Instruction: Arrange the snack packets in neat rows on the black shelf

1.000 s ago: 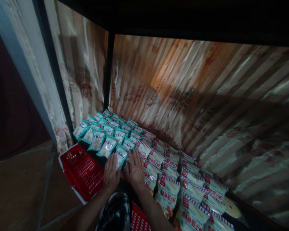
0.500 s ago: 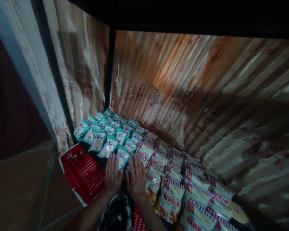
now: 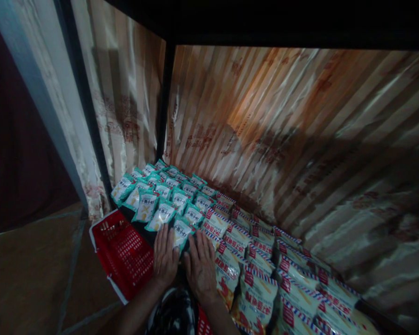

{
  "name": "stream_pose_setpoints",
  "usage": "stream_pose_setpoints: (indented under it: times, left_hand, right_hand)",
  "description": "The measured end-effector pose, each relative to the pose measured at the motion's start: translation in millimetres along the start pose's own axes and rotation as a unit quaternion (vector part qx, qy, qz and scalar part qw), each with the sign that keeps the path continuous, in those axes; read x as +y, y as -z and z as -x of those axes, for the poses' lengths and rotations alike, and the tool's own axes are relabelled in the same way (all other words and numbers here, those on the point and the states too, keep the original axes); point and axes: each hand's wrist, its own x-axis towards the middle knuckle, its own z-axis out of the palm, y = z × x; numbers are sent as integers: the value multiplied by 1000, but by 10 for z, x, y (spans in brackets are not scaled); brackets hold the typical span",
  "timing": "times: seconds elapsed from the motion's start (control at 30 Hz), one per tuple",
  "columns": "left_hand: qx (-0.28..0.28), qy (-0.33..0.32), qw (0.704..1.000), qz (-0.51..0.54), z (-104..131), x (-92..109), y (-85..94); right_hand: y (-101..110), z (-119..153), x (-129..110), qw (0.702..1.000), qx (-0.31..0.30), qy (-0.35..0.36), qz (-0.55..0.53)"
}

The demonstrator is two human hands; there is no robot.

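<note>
Both my hands flank one teal-and-white snack bag [image 3: 182,231] in the front row of a dark shelf. My left hand [image 3: 165,256] lies along its left side, fingers stretched out. On the other side, my right hand [image 3: 200,264] has its fingers extended, their tips by the bag's right edge. Whether the palms press on the bag I cannot tell. Several more teal snack bags [image 3: 147,206] stand in rows behind and to the left. Right of my right hand are rows of larger cream snack bags [image 3: 254,298] with red lettering and striped tops.
A red plastic basket [image 3: 125,251] with white handles sits at the left, below the shelf edge. Corrugated sheeting [image 3: 230,116] closes the back and side. A dark post [image 3: 165,102] stands in the corner, under a dark panel overhead [image 3: 282,23].
The view has shifted slightly, so the shelf and bags appear a little further right. My hands stay around the same teal bag, with the right hand slightly further from it.
</note>
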Motion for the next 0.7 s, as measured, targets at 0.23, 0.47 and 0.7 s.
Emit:
stream_pose_setpoints:
  times: [0.23, 0.47, 0.7]
  left_hand:
    - [45, 64, 997, 22, -249, -253, 116]
    - [130, 158, 979, -8, -718, -728, 117]
    - [103, 131, 986, -19, -874, -943, -8]
  right_hand:
    - [29, -135, -86, 999, -10, 44, -5]
    - [-47, -295, -288, 996, -1, 89, -20]
    - [-96, -310, -301, 996, -5, 85, -35]
